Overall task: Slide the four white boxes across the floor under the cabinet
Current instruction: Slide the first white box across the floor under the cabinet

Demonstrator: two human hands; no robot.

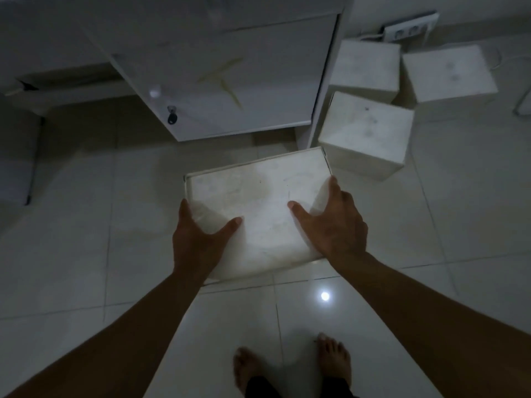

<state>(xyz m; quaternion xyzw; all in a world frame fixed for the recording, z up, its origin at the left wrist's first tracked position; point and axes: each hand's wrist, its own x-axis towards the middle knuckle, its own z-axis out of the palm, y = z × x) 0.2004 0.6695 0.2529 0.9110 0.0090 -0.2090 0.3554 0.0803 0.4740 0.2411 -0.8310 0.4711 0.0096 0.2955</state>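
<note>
Dim white-tiled floor (pixel 71 239) before white lockable cabinet (pixel 224 81). We clasp large flat white box (pixel 258 202) at near corners: left hand (pixel 198 239) and right hand (pixel 333 228) spread, thumbs on top. Box on floor, just short of cabinet. Three smaller white boxes (pixel 365 133) grouped right of it.

Dim room in a home, likely a bedroom or study. Glossy white tile floor (pixel 86 254) with a lamp's glare. White cabinet (pixel 230 81) ahead of the fingers, key (pixel 171 117) in its door lock. Wall socket (pixel 408 30) with a cable far right of them, low on the wall. Bare feet (pixel 290 366) on the tiles, behind the fingers.
</note>
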